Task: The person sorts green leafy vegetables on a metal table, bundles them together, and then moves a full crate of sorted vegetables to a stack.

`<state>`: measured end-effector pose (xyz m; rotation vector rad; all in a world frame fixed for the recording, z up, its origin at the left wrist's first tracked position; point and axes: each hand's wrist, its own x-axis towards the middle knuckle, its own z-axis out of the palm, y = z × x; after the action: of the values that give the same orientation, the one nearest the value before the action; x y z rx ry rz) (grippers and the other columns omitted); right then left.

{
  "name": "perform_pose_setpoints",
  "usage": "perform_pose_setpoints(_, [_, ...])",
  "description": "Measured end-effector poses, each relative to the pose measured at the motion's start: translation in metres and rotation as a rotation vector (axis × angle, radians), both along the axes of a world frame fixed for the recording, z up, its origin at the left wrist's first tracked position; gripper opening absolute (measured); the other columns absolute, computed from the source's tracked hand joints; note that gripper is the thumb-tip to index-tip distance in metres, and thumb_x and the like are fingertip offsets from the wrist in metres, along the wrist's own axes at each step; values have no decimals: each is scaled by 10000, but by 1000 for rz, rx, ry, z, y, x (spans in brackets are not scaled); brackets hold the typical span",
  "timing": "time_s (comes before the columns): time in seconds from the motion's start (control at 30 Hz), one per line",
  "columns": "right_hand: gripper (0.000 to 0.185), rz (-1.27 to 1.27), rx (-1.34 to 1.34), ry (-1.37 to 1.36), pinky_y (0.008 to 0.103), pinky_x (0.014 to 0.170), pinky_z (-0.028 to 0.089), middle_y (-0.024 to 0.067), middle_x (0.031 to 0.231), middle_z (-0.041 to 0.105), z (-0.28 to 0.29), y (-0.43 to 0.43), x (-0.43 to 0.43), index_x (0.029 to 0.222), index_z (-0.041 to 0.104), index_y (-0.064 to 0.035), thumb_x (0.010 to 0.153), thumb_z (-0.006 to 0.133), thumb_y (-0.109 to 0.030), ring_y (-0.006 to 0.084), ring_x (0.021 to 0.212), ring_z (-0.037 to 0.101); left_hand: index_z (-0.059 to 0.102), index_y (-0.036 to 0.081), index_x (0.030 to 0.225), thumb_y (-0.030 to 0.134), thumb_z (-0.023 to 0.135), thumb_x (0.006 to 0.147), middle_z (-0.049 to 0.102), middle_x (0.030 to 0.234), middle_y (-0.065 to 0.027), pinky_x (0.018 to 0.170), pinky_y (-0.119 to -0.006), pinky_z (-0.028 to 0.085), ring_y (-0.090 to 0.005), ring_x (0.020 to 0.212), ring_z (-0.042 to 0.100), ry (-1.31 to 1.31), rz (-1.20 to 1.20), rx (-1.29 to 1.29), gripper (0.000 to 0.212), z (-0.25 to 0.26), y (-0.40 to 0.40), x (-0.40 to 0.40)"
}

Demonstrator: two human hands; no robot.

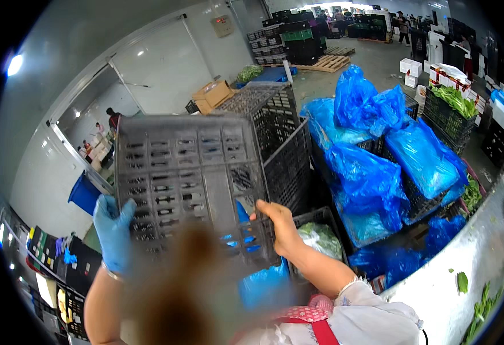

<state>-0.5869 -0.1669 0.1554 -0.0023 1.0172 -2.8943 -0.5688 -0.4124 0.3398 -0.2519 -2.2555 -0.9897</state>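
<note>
A dark plastic crate (217, 194) with a slotted face is held up in front of me by both hands. My left hand (113, 230), in a light blue glove, grips its left edge. My bare right hand (276, 224) has hold of its lower right edge, the thumb on the near side. Behind it stand other black mesh crates (288, 172). Below my right wrist, a crate holds leafy greens in clear plastic (319, 237). Part of the lower middle is hidden by a brown blur close to the camera.
Crates packed with blue plastic bags (364, 185) are piled to the right. A pale metal work surface (441, 258) with loose leaves runs along the lower right. Farther off are a blue bin (84, 192), a cardboard box (212, 95), wooden pallets (327, 63) and several people.
</note>
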Motion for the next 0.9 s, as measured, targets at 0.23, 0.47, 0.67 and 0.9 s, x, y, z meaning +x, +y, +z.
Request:
perform_pose_setpoints(0.23, [282,-205,161,207,365,674,467,65,854,589,119,174,-223,910,534,-101,841,535,-374,190,802,569,591,17,968,312,625,804,565,750,-65,631,-302,439,-163,663,540,158,-462,-453,340,181,157,-189])
perform_pose_setpoints(0.47, [682,-811,420,299,293,984,312,129,1234,518,58,325,-324,1198,509,35,893,372,-559,192,1117,480,433,-8,1265,431,567,834,560,1131,-207,868,-338,433,-263,1032,562,109,181,-746,629,98,40,-373])
perform_pose_setpoints(0.67, [417,-1158,441,-35,282,863,402,88,1037,601,-137,388,-365,1091,576,25,858,598,-321,169,948,539,104,106,1423,491,551,829,258,1423,-135,870,-384,455,-250,1263,320,-962,-203,384,838,-106,56,-365])
perform_pose_setpoints(0.9, [284,-1275,618,-50,251,764,439,65,892,627,-127,357,-337,978,610,-1,809,672,-220,126,826,559,272,127,1381,625,384,835,279,1417,-110,1017,-450,311,-282,1273,306,-794,-795,893,747,-196,89,-304])
